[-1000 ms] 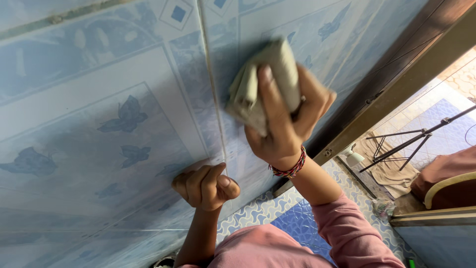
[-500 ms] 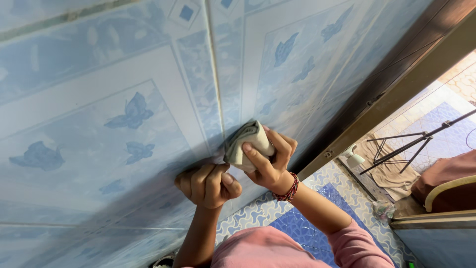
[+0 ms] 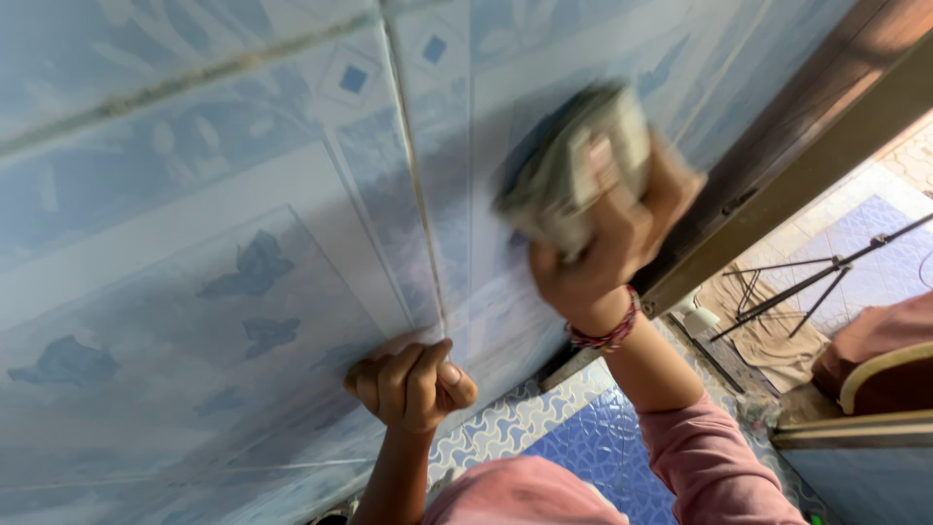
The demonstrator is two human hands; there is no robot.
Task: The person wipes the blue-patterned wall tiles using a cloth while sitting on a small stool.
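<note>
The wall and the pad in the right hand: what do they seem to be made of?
Wall: glazed ceramic tile, seemingly, pale blue with printed leaf shapes, grout lines and a soft sheen. Pad in the right hand: probably folded cloth or sponge, greyish, soft-edged; motion blur leaves it open.

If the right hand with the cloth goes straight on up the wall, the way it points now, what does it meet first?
Probably only more tiled wall. The right hand presses a blurred cloth flat on it, and nothing stands above. The dark door frame runs close beside it, so drifting right would touch that.
</note>
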